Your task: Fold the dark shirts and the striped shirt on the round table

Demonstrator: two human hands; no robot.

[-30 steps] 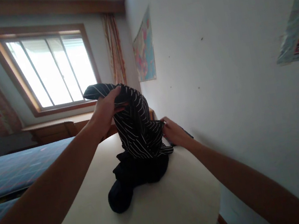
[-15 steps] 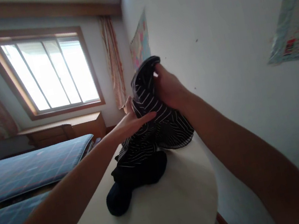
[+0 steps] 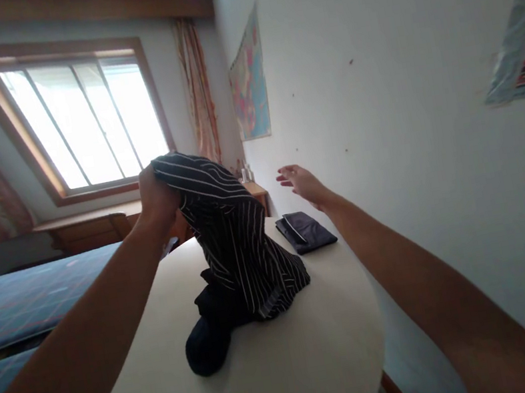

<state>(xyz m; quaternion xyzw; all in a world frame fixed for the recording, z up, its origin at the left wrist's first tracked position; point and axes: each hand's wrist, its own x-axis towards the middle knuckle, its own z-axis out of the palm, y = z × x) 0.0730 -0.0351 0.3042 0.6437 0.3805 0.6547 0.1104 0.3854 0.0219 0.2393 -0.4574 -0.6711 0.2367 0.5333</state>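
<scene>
My left hand (image 3: 158, 198) is closed on one end of a black garment with white stripes (image 3: 235, 228), lifting it above the table. The garment's lower folds hang down onto the white round table (image 3: 293, 367). Beneath and in front of it lie black cloth (image 3: 215, 303) and a rounded dark navy piece (image 3: 208, 348), whose kind I cannot make out. My right hand (image 3: 304, 184) holds nothing; its fingers are stretched out in the air toward the garment. Below that hand, a folded dark grey cloth (image 3: 306, 231) with a light edge lies flat on the table.
The white wall (image 3: 398, 132) runs close along the table's right side. To the left are blue plaid mattresses (image 3: 45, 289). A wooden desk (image 3: 90, 227) stands under the window (image 3: 87, 122). A map (image 3: 250, 83) hangs on the wall.
My right hand has let go of the striped garment and opened. My left hand has moved left, carrying the garment's upper end. The folded grey cloth behind has come into sight.
</scene>
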